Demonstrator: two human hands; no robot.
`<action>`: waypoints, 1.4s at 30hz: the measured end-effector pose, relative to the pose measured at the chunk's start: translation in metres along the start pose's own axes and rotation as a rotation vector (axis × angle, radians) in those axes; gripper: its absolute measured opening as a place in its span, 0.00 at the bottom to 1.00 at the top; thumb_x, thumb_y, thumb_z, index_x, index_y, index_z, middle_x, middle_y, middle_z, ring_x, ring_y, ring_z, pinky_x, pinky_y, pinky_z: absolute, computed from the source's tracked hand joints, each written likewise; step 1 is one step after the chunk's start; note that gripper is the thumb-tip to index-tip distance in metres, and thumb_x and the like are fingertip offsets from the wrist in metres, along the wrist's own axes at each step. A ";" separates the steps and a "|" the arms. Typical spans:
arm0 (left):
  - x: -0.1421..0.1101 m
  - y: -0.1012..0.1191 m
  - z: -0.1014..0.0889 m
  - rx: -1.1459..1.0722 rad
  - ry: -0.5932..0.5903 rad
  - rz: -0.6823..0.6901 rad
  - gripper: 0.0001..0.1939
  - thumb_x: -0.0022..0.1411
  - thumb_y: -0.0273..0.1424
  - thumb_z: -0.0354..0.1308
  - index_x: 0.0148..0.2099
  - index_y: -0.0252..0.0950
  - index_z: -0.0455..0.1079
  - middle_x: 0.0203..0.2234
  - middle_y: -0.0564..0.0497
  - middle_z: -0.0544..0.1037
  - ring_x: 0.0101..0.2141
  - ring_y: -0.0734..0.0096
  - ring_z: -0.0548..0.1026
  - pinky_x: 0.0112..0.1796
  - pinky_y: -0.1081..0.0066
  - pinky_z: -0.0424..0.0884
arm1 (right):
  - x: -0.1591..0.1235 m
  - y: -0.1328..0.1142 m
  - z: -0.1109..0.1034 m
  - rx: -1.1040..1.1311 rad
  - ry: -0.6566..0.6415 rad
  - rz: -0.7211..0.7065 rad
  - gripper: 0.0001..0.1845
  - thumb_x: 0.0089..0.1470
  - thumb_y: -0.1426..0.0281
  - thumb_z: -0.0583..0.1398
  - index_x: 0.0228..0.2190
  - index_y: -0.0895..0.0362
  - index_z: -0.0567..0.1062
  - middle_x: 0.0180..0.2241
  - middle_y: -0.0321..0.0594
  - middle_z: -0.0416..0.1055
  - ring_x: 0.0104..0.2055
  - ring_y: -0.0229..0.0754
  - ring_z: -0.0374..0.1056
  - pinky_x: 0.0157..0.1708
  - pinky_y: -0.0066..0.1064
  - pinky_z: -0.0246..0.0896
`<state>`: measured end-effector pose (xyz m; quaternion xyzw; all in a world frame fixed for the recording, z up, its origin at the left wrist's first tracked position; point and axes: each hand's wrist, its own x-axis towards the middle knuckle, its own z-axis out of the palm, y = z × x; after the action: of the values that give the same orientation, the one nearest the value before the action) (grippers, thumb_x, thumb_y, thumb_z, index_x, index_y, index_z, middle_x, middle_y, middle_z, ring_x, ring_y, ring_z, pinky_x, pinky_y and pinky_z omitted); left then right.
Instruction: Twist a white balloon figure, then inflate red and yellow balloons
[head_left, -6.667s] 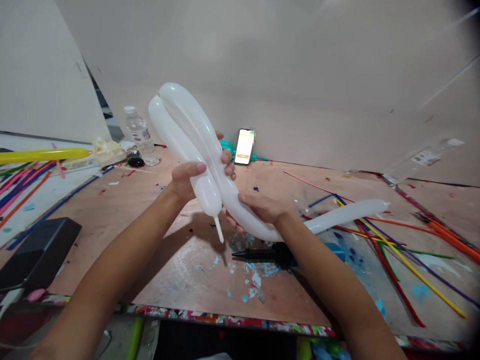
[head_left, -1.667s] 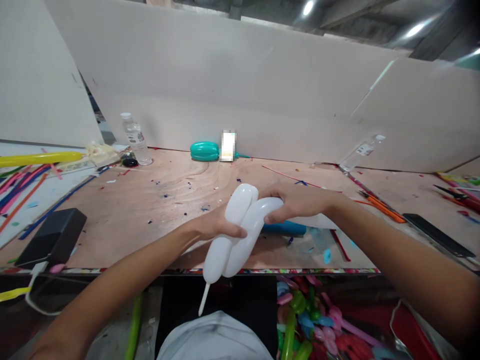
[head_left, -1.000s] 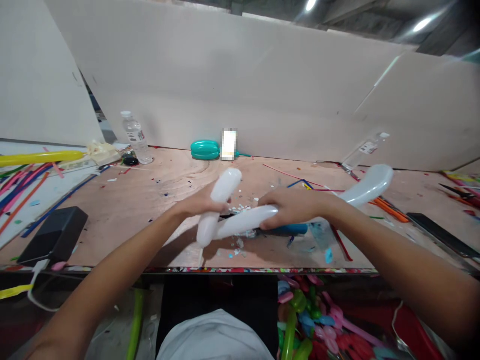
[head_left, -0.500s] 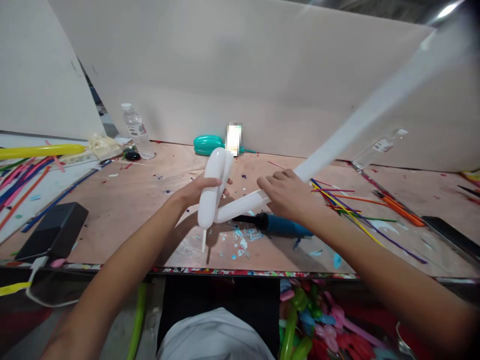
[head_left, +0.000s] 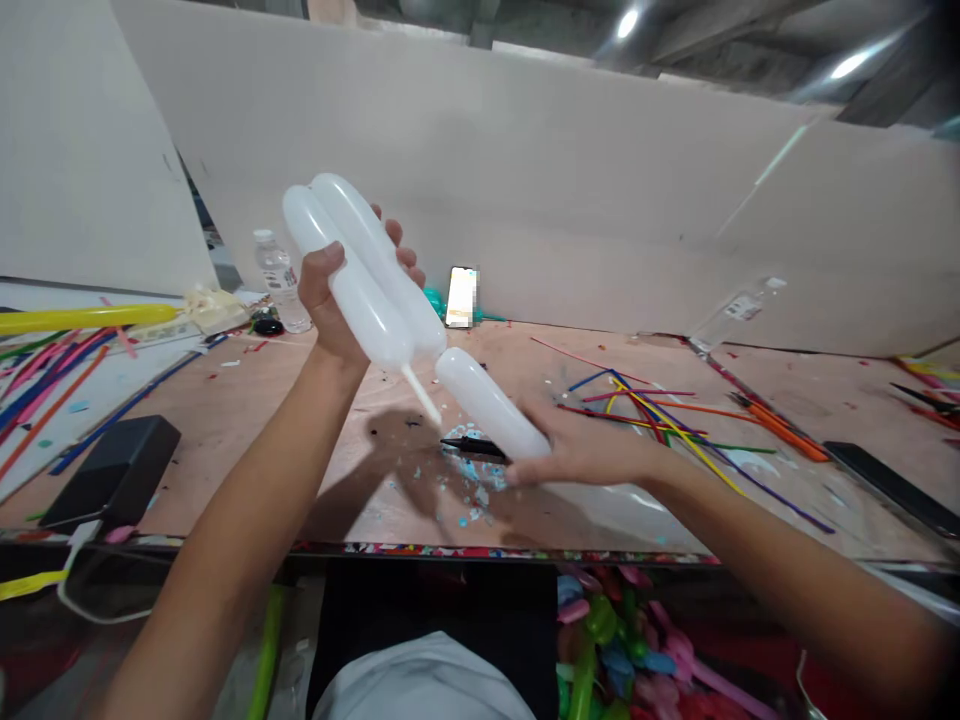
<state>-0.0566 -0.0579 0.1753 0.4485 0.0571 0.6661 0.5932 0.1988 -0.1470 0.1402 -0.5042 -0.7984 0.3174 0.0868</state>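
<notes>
A long white balloon (head_left: 367, 270) is twisted into two side-by-side segments, with a thin uninflated tail hanging from their lower end. My left hand (head_left: 326, 300) is wrapped round this pair, thumb in front and fingertips showing behind. From the twist another white segment slants down to my right hand (head_left: 574, 445), which grips it low over the table. The rest of the balloon runs on to the right, partly hidden behind my right forearm. Beneath that hand, the black nozzle of a hand pump (head_left: 476, 447) shows; its blue body is hidden.
Uninflated balloons (head_left: 660, 415), orange-handled scissors (head_left: 787, 428) and a dark phone (head_left: 896, 485) lie at right. A lit phone (head_left: 461, 297) leans on the back panel. Bottles (head_left: 281, 285) stand left and lean right. A black box (head_left: 112, 470) sits at left front.
My left hand has raised and tilted the paired segments up and left. My right hand has dropped lower, and the long free end has swung from upper right down to table level.
</notes>
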 end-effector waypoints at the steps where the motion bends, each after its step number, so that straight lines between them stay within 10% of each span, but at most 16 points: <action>1: -0.003 -0.001 0.007 0.002 -0.013 -0.023 0.27 0.45 0.40 0.62 0.50 0.46 0.68 0.38 0.52 0.77 0.46 0.60 0.68 0.43 0.63 0.63 | -0.003 -0.007 0.004 0.235 -0.193 -0.040 0.28 0.45 0.50 0.65 0.42 0.56 0.69 0.36 0.42 0.74 0.34 0.45 0.70 0.29 0.31 0.62; 5: -0.013 -0.010 0.027 -0.065 -0.087 -0.131 0.31 0.43 0.44 0.63 0.52 0.47 0.67 0.37 0.50 0.76 0.41 0.58 0.72 0.38 0.62 0.65 | -0.006 -0.031 0.032 1.162 -0.611 -0.087 0.32 0.53 0.43 0.54 0.45 0.56 0.68 0.38 0.44 0.74 0.31 0.43 0.73 0.30 0.35 0.67; 10: -0.024 -0.023 0.037 -0.195 -0.146 -0.183 0.35 0.44 0.44 0.64 0.56 0.45 0.62 0.37 0.48 0.76 0.37 0.60 0.75 0.37 0.62 0.68 | 0.015 -0.037 0.059 1.500 -0.211 -0.159 0.23 0.48 0.54 0.62 0.39 0.57 0.67 0.32 0.40 0.73 0.29 0.43 0.72 0.28 0.34 0.70; 14: -0.030 -0.028 0.031 -0.181 -0.171 -0.193 0.35 0.45 0.41 0.64 0.57 0.44 0.62 0.40 0.47 0.76 0.37 0.59 0.76 0.37 0.62 0.70 | 0.025 -0.027 0.079 1.266 0.116 -0.194 0.19 0.52 0.57 0.62 0.40 0.54 0.64 0.31 0.35 0.69 0.28 0.38 0.67 0.25 0.29 0.65; 19: -0.035 -0.032 0.022 -0.184 -0.145 -0.146 0.33 0.47 0.36 0.64 0.57 0.45 0.61 0.39 0.50 0.76 0.39 0.60 0.77 0.41 0.62 0.71 | 0.022 -0.024 0.091 0.394 0.788 -0.448 0.06 0.55 0.70 0.61 0.33 0.54 0.67 0.36 0.38 0.65 0.40 0.40 0.65 0.42 0.34 0.63; 28: -0.041 -0.042 0.013 0.015 -0.012 -0.169 0.29 0.45 0.41 0.65 0.50 0.39 0.67 0.35 0.47 0.77 0.44 0.53 0.76 0.42 0.60 0.73 | 0.011 -0.028 0.090 0.093 0.768 -0.467 0.13 0.58 0.60 0.59 0.41 0.54 0.73 0.44 0.46 0.67 0.47 0.47 0.66 0.47 0.40 0.64; 37: -0.098 -0.090 0.037 0.341 0.019 -0.289 0.26 0.46 0.36 0.70 0.48 0.34 0.73 0.45 0.43 0.78 0.48 0.57 0.74 0.49 0.66 0.69 | 0.032 -0.018 0.095 0.083 1.052 -0.318 0.11 0.61 0.67 0.54 0.35 0.55 0.76 0.39 0.45 0.67 0.41 0.44 0.67 0.40 0.37 0.66; 42: -0.124 -0.119 0.038 0.342 0.155 -0.365 0.17 0.58 0.44 0.60 0.30 0.33 0.75 0.29 0.46 0.79 0.35 0.64 0.77 0.40 0.69 0.71 | 0.040 -0.007 0.098 -0.035 1.205 -0.319 0.07 0.55 0.70 0.60 0.30 0.53 0.80 0.34 0.42 0.72 0.37 0.45 0.67 0.38 0.39 0.64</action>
<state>0.0438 -0.1453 0.0596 0.4723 0.2941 0.5610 0.6130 0.1291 -0.1561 0.0603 -0.4705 -0.6796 -0.0530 0.5603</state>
